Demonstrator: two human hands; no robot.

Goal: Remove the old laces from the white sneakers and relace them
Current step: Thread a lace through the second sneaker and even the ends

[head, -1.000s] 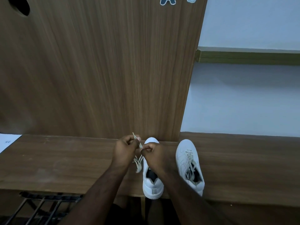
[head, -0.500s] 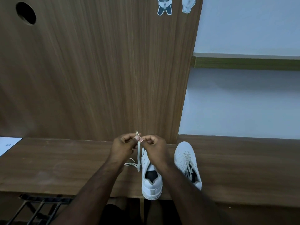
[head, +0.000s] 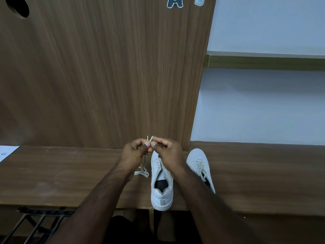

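Both lace tips (head: 149, 138) now level between two hands (head: 151, 152)

- Smooth white low-top sneaker (head: 162, 184), black inside its opening, grey tab at the heel
- White laced sneaker (head: 199, 163) with cream laces
- Loose cream flat shoelace (head: 142, 173)
- Brown wood-grain desk top (head: 52, 175)
- Brown upright panel (head: 105, 76), vertical streaked grain
- Pale blue wall (head: 263, 106)
- Olive-green ledge strip (head: 263, 62)

Both hands (head: 151, 152) pinch lace (head: 149, 139) tips above unlaced sneaker (head: 161, 184).
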